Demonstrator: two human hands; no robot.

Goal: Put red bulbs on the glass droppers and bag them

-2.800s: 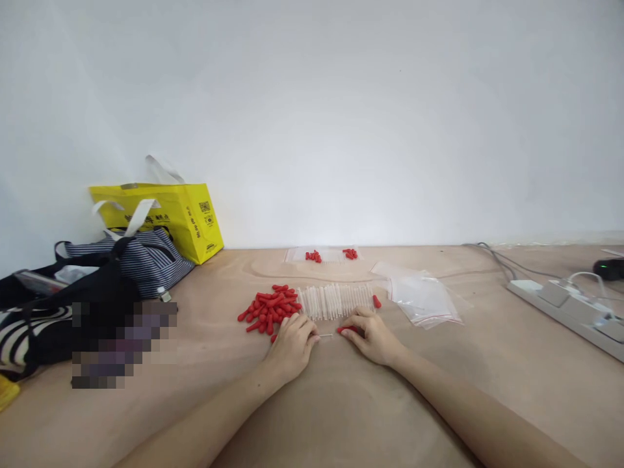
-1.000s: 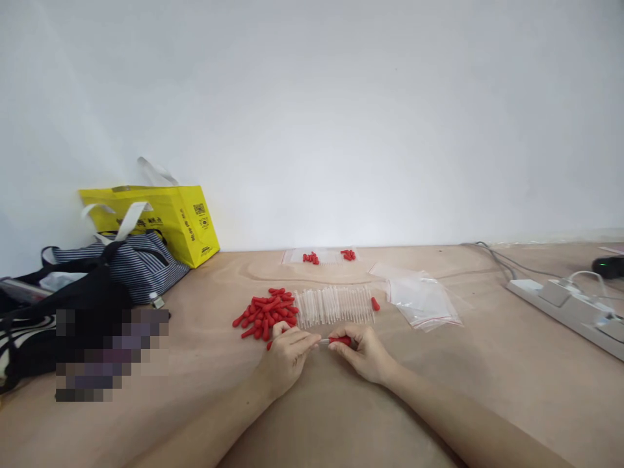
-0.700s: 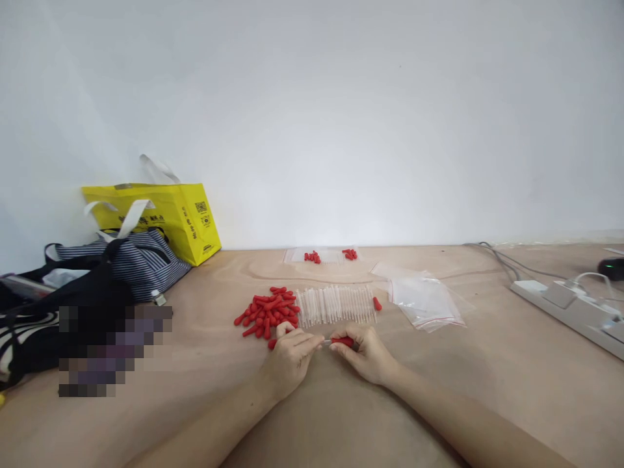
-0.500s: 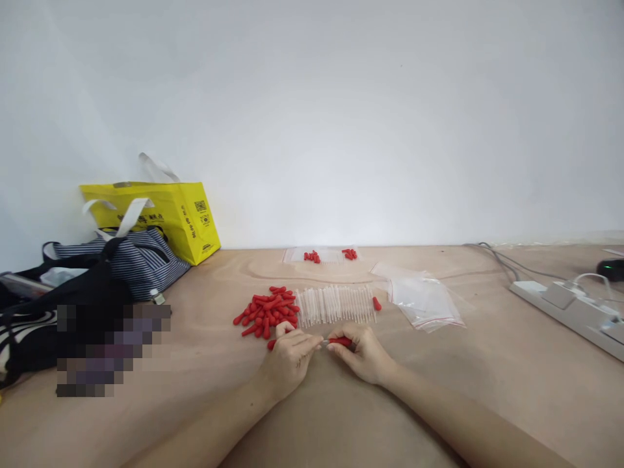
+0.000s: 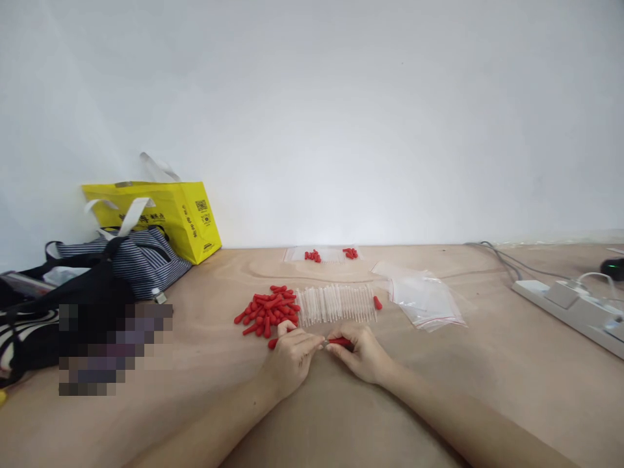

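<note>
My right hand is closed on a red rubber dropper bulb, pinched between thumb and fingers. My left hand is closed on a thin clear dropper tube, mostly hidden by the fingers. The tube's end meets the bulb between my fingertips; how deep it sits inside I cannot tell. Another red bulb shows beside my left hand. Beyond that hand lies a heap of red bulbs. A row of clear dropper tubes lies side by side just past my fingers, with a single red bulb at its right end.
Clear zip bags lie to the right, near a white power strip with cables. Toward the wall, a clear bag holds red bulbs and tubes. A yellow bag, a striped bag and a black bag stand left.
The tube and the red bulb are slightly closer together, with less clear tube showing between my fingertips. Both hands stay in nearly the same place.
</note>
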